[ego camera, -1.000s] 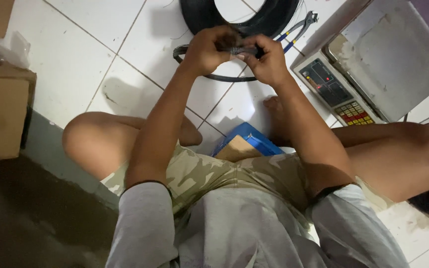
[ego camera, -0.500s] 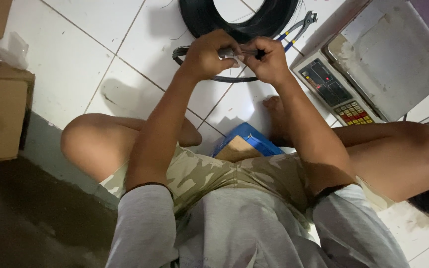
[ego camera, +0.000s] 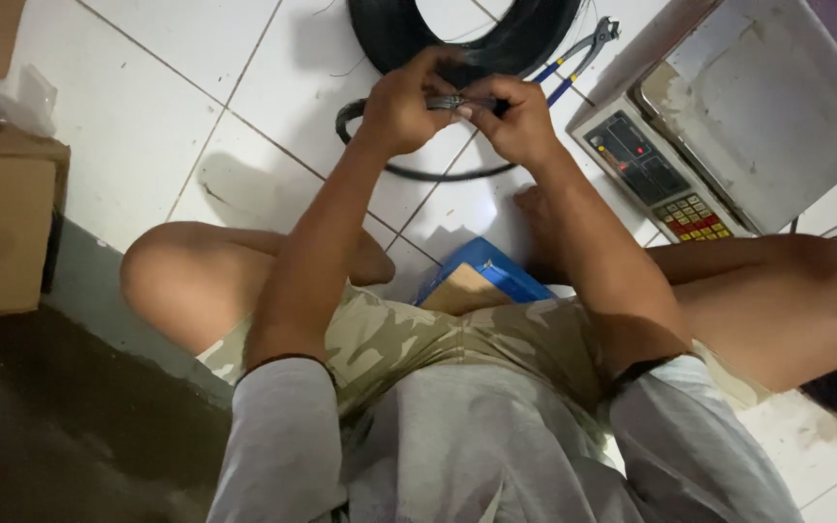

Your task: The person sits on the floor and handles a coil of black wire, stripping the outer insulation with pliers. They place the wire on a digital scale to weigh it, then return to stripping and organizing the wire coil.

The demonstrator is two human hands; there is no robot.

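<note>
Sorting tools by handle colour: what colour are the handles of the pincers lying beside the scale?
Blue, seen in the head view: the pincers lie on the white tiles.

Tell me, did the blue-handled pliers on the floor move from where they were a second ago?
No. The blue-handled pliers lie in the same place, between the black wire coil and the weighing scale. Neither hand touches them.

White tiled floor (ego camera: pixel 147 116) meets a dark grey strip (ego camera: pixel 60 426), dimly lit.

Small workshop floor: wire coil (ego camera: pixel 477 34), pincers (ego camera: pixel 578 58), weighing scale (ego camera: pixel 728 116).
</note>
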